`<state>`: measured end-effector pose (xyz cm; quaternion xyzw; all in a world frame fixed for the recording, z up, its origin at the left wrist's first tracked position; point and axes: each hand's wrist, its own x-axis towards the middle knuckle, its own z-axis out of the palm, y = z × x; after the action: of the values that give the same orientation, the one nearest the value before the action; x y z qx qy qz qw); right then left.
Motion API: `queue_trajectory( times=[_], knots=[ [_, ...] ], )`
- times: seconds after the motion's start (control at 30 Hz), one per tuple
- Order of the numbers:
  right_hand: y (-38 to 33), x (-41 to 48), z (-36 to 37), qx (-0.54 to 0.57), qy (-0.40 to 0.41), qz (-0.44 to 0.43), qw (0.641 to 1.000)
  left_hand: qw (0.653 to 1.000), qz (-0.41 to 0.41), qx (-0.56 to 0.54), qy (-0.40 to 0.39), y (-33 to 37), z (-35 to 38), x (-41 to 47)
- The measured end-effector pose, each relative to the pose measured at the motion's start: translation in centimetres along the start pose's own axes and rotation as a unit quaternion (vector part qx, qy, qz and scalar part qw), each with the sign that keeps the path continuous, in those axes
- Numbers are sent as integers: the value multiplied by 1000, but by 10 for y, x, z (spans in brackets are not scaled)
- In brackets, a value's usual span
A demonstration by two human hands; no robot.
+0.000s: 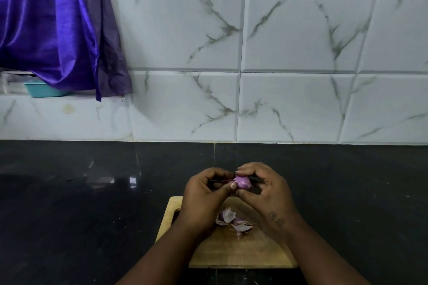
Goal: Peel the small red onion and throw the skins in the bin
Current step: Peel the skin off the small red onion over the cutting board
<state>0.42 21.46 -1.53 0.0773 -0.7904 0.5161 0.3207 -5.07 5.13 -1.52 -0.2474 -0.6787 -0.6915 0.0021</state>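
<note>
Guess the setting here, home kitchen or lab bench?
Most likely a home kitchen: a glossy black stone countertop against a white marble-veined tiled wall, and a pale wooden chopping board strewn with papery purple onion skins.

Fingers hide part of the onion (242, 182); both forearms run off-frame.

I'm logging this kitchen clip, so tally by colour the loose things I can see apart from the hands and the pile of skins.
Purple: 2, the small red onion held between both hands, and the cloth hanging at left.
Tan: 1, the cutting board.
Teal: 1, the tub under the cloth.
Total: 4.
</note>
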Motion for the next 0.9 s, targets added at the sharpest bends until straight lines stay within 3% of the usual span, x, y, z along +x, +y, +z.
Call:
queue_trajectory(
  times=[0.17, 0.4, 0.53, 0.73, 0.9],
  knots=[
    [1, -1, 1, 15, -5, 6, 1000, 999, 17, 25, 41, -4, -1, 2],
    [3, 3, -1, 112, -28, 118, 986, 988, 67, 118, 67, -1, -1, -1],
    [2, 5, -5, 111, -21, 111, 987, 957, 136, 245, 72, -2, -3, -3],
    [5, 5, -7, 116, -19, 101, 988, 935, 172, 305, 58, 1, -6, -3],
    [6, 4, -9, 106, -34, 93, 989, 938, 163, 300, 63, 3, -6, -4]
  ],
)
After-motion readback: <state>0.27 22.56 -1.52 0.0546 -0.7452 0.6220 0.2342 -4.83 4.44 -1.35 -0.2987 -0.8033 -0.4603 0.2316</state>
